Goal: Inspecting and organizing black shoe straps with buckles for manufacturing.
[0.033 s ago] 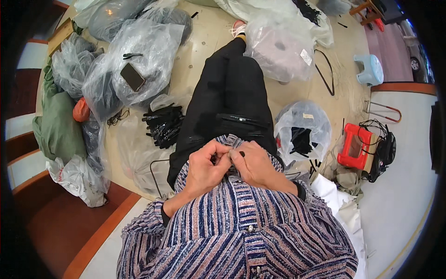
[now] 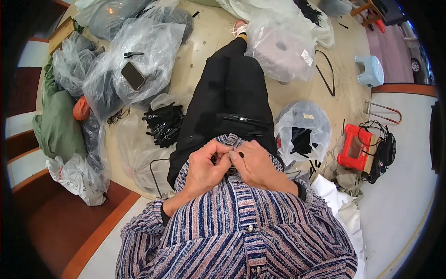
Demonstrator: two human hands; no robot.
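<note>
My left hand (image 2: pixel 206 166) and my right hand (image 2: pixel 254 165) meet at my waist, thumbs and fingertips pinched together and touching. Between them shows a small black piece (image 2: pixel 241 154), mostly hidden by the fingers, so its kind is unclear. Dark material also peeks out within the curl of the left hand. A shiny black strip (image 2: pixel 242 119) lies across my black-trousered thighs. Left of my legs is a bundle of black strips (image 2: pixel 163 125). To the right, a clear plastic bag (image 2: pixel 319 118) stands open with more black strips (image 2: pixel 302 141) inside.
Large clear plastic bags (image 2: pixel 153 51) fill the far left, with a phone (image 2: pixel 133 76) on top. Another wrapped bundle (image 2: pixel 278 51) sits beyond my feet. At the right are a light-blue stool (image 2: pixel 370 70) and a red case (image 2: pixel 355 147) with cables. A green sack (image 2: pixel 59 125) leans at the left.
</note>
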